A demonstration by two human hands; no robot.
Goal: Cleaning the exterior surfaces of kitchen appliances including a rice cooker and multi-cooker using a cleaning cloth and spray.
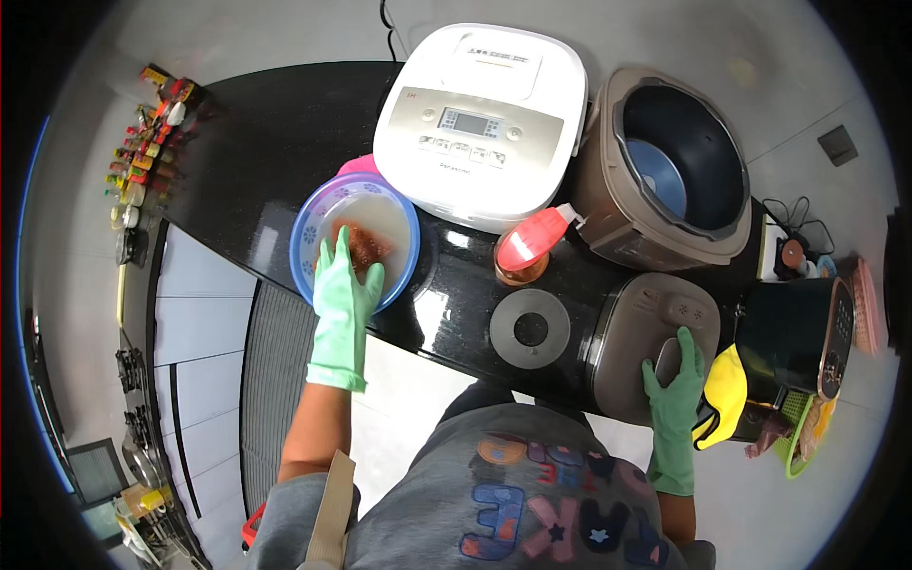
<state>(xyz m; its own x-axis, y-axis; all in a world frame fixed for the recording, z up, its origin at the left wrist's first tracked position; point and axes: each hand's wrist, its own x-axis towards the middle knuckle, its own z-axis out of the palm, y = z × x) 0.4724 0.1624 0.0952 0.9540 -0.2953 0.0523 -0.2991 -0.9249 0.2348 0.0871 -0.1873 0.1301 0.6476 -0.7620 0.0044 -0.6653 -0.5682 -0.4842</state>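
My left hand [345, 285], in a light green rubber glove, reaches into a blue-rimmed plastic basin [296, 239] of cloudy water. Its fingers touch a reddish-brown cloth or scouring pad [367, 246]; whether they grip it, I cannot tell. My right hand [675, 399], in a green glove, rests with spread fingers on a brown rice cooker lid [634, 335]. Left of that lid lies a round grey ring-shaped plate [502, 329]. The open brown cooker body [605, 192], with a dark interior, stands behind the lid. A red-topped bottle [531, 239] stands between basin and cooker.
A white Panasonic rice cooker [470, 153] stands at the back of the black counter [256, 114]. Right of the lid are a yellow cloth [723, 399], a dark appliance [784, 331] and a green basket [796, 434]. Seasoning bottles [142, 157] line another counter at left.
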